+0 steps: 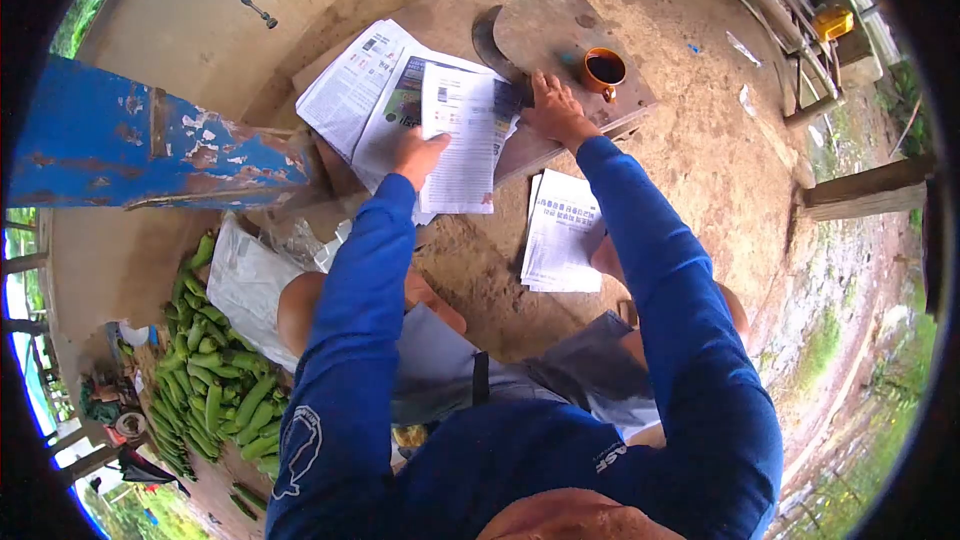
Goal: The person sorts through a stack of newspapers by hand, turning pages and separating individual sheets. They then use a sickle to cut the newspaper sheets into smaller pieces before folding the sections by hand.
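Printed newspaper sheets [355,85] lie in a fanned stack on a low wooden board [560,10]. My left hand [418,157] is closed at the left edge of the top folded newspaper [462,155], its thumb lying over the paper. My right hand [556,108] rests on the board by the newspaper's upper right corner, fingers stretched out and lying flat. Just left of those fingers is a dark, curved, blade-like piece [490,40]. An orange cup [605,70] of dark liquid stands close to the right of my right hand.
More folded newspapers [562,235] lie on the ground between my legs. Long green pods or gourds [215,380] are heaped at the left beside a white sack [245,280]. A peeling blue post [160,145] juts in from the left. Wooden rails [870,190] stand at the right.
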A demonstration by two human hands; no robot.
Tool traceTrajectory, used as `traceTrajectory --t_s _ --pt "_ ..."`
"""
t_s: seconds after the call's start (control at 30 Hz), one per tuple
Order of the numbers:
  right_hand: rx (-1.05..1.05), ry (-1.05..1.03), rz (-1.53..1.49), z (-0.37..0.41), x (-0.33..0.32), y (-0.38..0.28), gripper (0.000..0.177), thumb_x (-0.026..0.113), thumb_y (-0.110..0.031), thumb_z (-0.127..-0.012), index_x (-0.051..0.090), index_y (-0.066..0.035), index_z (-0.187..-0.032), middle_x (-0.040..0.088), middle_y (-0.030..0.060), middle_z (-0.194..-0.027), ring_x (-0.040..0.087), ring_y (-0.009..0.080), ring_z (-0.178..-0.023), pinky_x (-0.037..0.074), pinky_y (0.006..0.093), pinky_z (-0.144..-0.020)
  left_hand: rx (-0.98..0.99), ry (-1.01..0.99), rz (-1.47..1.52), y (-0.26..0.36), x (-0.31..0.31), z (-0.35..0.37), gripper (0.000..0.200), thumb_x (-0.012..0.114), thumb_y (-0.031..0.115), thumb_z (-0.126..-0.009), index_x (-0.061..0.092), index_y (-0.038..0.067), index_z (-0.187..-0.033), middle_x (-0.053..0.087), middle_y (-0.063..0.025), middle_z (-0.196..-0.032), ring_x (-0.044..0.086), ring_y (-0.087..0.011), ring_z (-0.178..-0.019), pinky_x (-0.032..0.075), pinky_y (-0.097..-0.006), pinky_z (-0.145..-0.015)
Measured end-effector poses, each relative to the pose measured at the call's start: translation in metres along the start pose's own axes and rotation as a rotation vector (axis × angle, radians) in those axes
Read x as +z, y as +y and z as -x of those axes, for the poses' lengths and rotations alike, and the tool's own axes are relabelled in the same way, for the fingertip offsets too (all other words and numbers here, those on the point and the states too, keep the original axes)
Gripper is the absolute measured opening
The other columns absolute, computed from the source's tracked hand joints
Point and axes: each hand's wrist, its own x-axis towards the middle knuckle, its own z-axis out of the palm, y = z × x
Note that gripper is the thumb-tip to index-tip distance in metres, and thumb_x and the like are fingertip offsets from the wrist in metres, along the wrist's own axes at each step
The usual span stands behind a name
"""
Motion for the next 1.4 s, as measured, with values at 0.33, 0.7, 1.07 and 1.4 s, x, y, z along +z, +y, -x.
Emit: traceTrajectory --t_s 0.33,0.7,1.07,1.4 --pt "-0.157 0.101 -0.522 0.088 -0.024 -0.081 0.060 0.071 -0.042 -0.089 0.059 -0.001 -0.131 0.064 0.0190 -0.125 0.062 0.0385 -0.116 0.054 0.0424 -0.091 0.314 0.117 -0.607 0.124 -0.040 0.115 0.028 0.060 0.018 -0.094 0.065 -0.001 -0.114 0.071 -0.0215 -0.107 0.069 -0.0360 -0.096 0.053 -0.0421 -0.081" --pt "-0.238 -0.185 -1.412 0.158 -0.041 -0.129 0.059 0.067 -0.039 -0.096 0.053 -0.001 -0.138 0.063 0.0065 -0.121 0.058 0.0159 -0.110 0.053 0.0314 -0.090 0.530 -0.124 -0.598 0.146 0.003 0.211 0.059 0.068 0.024 -0.088 0.043 -0.002 -0.134 0.054 -0.0261 -0.128 0.061 -0.0468 -0.104 0.053 -0.0524 -0.080" --pt "-0.479 -0.300 -1.599 0.174 -0.097 -0.134 0.059 0.070 -0.021 -0.095 0.046 0.000 -0.144 0.063 0.0122 -0.128 0.059 0.0193 -0.116 0.049 0.0345 -0.099 0.389 -0.184 0.206 0.178 -0.027 0.219 0.071 0.077 0.026 -0.089 0.042 -0.003 -0.143 0.056 -0.0193 -0.132 0.058 -0.0282 -0.121 0.057 -0.0389 -0.092" --pt "-0.448 -0.139 -1.533 0.191 -0.118 -0.148 0.072 0.077 -0.024 -0.087 0.043 -0.001 -0.147 0.056 0.0156 -0.138 0.053 0.0223 -0.127 0.044 0.0380 -0.104 0.501 -0.259 0.189 0.184 -0.037 0.233 0.064 0.072 0.014 -0.091 0.039 -0.003 -0.143 0.053 -0.0161 -0.134 0.057 -0.0216 -0.120 0.052 -0.0371 -0.098"
